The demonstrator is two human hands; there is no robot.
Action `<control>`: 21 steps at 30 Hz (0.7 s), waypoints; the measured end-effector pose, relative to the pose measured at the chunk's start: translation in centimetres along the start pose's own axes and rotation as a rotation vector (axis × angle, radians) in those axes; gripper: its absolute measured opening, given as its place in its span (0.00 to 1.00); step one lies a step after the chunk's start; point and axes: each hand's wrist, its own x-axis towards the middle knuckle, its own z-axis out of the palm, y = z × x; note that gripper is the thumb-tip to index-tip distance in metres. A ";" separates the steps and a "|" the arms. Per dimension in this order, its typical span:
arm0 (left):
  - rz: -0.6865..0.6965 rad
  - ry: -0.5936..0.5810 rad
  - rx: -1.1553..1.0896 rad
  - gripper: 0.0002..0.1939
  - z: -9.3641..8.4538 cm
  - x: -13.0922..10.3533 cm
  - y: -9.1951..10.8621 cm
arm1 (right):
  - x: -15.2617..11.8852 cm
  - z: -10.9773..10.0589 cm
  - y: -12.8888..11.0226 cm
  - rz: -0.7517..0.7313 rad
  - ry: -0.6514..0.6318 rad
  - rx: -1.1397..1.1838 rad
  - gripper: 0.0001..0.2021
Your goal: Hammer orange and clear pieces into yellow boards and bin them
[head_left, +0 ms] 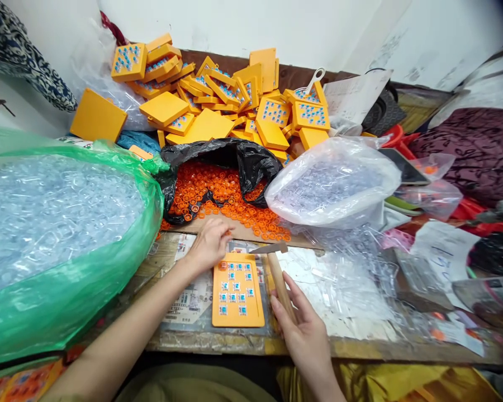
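A hammer with a wooden handle (281, 287) and a flat metal head (270, 248) is in my right hand (304, 329), fingers wrapped round the handle. Its head hovers by the top right corner of a yellow-orange plastic panel (238, 319) on the table. Blue and clear square pieces (236, 286) sit across this panel, and one orange round piece (223, 266) is at its upper left. My left hand (209, 244) is above the panel's top left corner, fingers curled and pressed together; what they hold, if anything, is hidden. Just beyond lie loose orange rings (251, 215).
A black bag (218, 146) spills orange rings. A green bag (151, 223) of clear pieces stands left, a white bag (339, 206) of clear parts right. Yellow panels (209, 125) pile up against the wall. Clear plastic pieces (356, 279) lie scattered on the right.
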 end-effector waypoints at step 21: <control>-0.153 0.065 -0.377 0.22 1.7 -5.6 1.7 | -1.3 -1.0 -3.0 -0.797 -0.061 -0.515 0.32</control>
